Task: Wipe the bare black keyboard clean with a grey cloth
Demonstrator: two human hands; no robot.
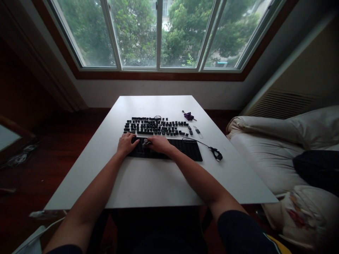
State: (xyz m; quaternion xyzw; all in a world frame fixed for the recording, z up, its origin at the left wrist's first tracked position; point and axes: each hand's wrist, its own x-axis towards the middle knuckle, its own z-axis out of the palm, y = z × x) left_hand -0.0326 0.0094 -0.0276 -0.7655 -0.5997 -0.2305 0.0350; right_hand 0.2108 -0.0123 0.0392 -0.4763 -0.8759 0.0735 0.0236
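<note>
A black keyboard (pixel 185 150) with its keycaps off lies across the middle of the white table. My left hand (pixel 126 143) holds its left end, the thumb over the top and the fingers along the far edge. In my right hand (pixel 160 144) is a small greyish wad that looks like a cloth (pixel 145 143), pressed onto the left half of the keyboard. Just beyond it, many loose black keycaps (pixel 150 125) are spread in rough rows. My right forearm covers part of the keyboard's near edge.
The keyboard's coiled cable (pixel 216 154) lies on the right of the white table (pixel 148 183). A purple item (pixel 189 116) and a small wire tool (pixel 198 131) are farther back. A pale sofa (pixel 259 151) stands to the right. A window (pixel 159 35) is ahead.
</note>
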